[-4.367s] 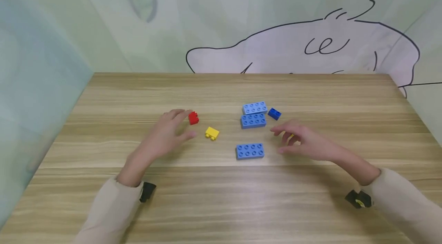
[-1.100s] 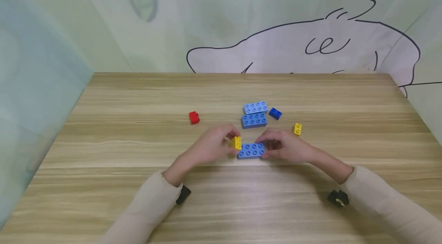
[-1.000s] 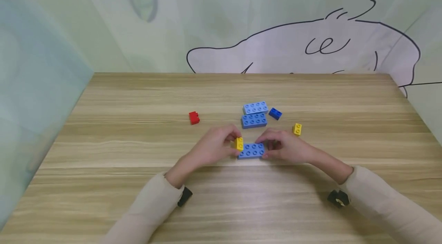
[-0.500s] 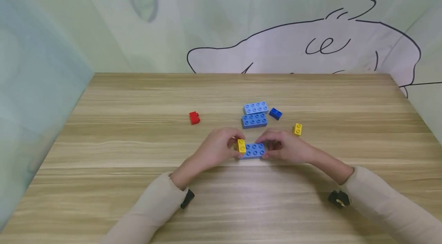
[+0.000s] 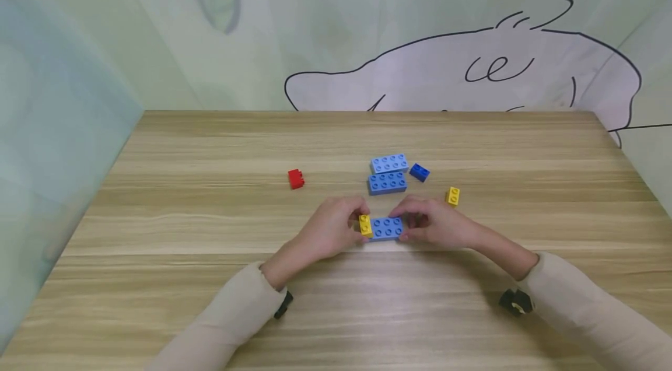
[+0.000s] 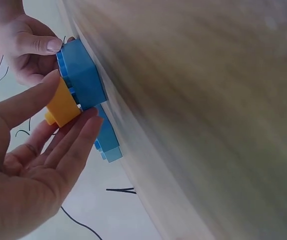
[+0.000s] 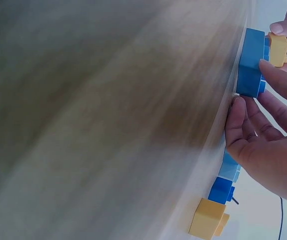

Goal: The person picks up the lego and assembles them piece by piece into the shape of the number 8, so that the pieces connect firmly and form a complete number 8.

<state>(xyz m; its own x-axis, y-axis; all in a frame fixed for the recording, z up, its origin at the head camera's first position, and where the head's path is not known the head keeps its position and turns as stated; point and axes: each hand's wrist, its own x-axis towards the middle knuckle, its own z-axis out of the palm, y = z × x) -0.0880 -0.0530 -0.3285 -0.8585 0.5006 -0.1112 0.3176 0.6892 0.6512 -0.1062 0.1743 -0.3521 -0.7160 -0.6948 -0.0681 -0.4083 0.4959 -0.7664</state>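
Observation:
My left hand (image 5: 331,228) pinches a small yellow two-stud brick (image 5: 365,225) between thumb and fingers. It sits over the left end of a blue eight-stud brick (image 5: 387,228) on the table, its own studs upward. In the left wrist view, the yellow brick (image 6: 65,105) lies against the studs of the blue brick (image 6: 83,75), and a small light gap shows near one edge. At the other end, my right hand (image 5: 438,222) holds the blue brick by its long sides, thumb nearest me. The right wrist view shows the blue brick (image 7: 251,62) flat on the wood.
Behind the hands lie a second blue eight-stud brick (image 5: 387,184) and a light blue one (image 5: 389,164), side by side. A small dark blue brick (image 5: 419,172) is right of them. Another yellow brick (image 5: 454,196) stands beyond my right hand; a red brick (image 5: 296,179) lies on its side at left.
My left hand has taken the yellow brick from the table to the blue brick's left end and lowered it there. My right hand has moved left and gripped the blue brick.

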